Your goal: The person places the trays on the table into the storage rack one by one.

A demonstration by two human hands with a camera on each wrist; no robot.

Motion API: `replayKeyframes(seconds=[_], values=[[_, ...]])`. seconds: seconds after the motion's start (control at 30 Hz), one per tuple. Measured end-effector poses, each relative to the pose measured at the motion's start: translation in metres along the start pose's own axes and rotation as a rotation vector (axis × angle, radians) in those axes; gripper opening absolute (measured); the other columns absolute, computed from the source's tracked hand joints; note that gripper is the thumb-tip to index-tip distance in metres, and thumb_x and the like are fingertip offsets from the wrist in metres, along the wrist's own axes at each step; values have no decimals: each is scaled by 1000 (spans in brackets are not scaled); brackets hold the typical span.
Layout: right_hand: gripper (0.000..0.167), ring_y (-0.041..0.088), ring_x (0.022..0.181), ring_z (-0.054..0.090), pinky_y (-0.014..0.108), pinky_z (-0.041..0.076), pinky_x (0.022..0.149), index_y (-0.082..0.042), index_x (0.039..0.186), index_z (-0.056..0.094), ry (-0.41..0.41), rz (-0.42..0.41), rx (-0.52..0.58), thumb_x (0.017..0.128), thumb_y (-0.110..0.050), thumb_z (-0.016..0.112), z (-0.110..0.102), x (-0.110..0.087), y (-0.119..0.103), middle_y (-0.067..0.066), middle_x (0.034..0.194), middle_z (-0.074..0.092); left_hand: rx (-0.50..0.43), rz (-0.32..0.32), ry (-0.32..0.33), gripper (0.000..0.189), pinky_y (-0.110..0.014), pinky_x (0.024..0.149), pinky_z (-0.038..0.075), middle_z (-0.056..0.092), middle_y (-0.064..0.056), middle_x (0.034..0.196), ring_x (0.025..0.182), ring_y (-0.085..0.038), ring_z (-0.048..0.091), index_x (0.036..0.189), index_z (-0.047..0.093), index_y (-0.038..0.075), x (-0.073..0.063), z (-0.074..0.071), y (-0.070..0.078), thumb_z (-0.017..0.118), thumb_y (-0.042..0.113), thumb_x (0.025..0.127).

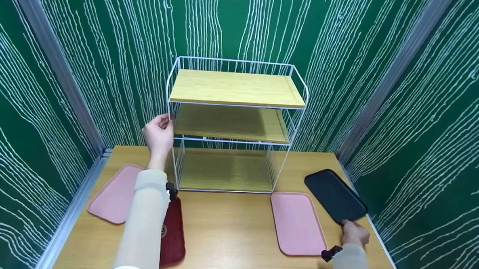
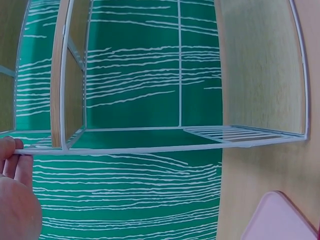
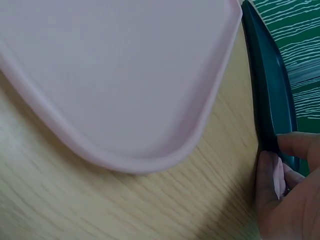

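Observation:
My left hand (image 1: 159, 133) grips the front left upright of a white wire shelf rack (image 1: 170, 103), between its top and middle boards. In the left wrist view the fingers (image 2: 24, 170) curl round that thin white rod. At the right, my right hand (image 1: 355, 233) pinches the near edge of a black tray (image 1: 336, 195), thumb on top and fingers beneath. The right wrist view has the black tray (image 3: 272, 85) slanting beside a pink tray (image 3: 125, 75). That pink tray (image 1: 298, 224) lies flat on the table, left of the black one.
Left of the rack lies another pink tray (image 1: 113, 193), partly behind my left forearm. A dark red tray (image 1: 174, 232) sits in front, also partly covered. Wooden boards (image 1: 237, 88) form the rack's three levels. Green white-streaked walls (image 1: 436, 159) enclose the wooden table (image 1: 227, 231).

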State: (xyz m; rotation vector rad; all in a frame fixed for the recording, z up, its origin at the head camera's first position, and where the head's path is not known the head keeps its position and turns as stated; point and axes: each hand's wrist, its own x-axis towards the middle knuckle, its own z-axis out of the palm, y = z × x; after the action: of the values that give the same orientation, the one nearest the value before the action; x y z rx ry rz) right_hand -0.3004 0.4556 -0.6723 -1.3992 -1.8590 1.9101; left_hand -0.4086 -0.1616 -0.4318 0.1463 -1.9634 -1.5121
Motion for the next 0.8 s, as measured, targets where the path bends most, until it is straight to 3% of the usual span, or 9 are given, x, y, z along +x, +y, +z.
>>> replayKeyframes(seconds=[0.3,0.5,0.6,0.73,0.8], values=[[63,32,145,41,45,33,128,-2,158,50,4,-1,-11,101,-20,70,-4,-3,0,19,165,42,18,-16,-10,23,-29,96,61,78,-15,120,109,-25,76,123,77,1,-1,-1,1,71,1,101],[65,31,151,37,41,33,127,-4,161,46,7,-17,37,102,-18,67,-2,0,4,18,169,37,6,-19,-22,24,-29,96,61,78,-15,122,111,-26,76,124,77,0,-1,-2,1,70,1,102],[66,25,155,36,35,38,123,-9,167,36,-26,-3,182,106,-11,61,1,1,5,13,173,31,-3,-36,-27,24,-28,98,60,77,-15,124,113,-25,75,125,76,1,-2,-4,0,70,1,102],[71,18,153,37,27,44,114,-7,169,28,-76,-1,469,104,6,56,5,0,7,8,176,22,-13,-9,-16,21,-31,96,62,78,-17,120,110,-26,76,121,77,-2,-1,-3,0,71,2,102],[73,18,154,36,25,44,114,-8,170,26,-97,7,545,105,8,55,4,-1,10,7,177,18,-9,12,-12,19,-32,94,62,79,-17,117,107,-26,77,119,78,-3,-1,-2,-1,72,2,102]])
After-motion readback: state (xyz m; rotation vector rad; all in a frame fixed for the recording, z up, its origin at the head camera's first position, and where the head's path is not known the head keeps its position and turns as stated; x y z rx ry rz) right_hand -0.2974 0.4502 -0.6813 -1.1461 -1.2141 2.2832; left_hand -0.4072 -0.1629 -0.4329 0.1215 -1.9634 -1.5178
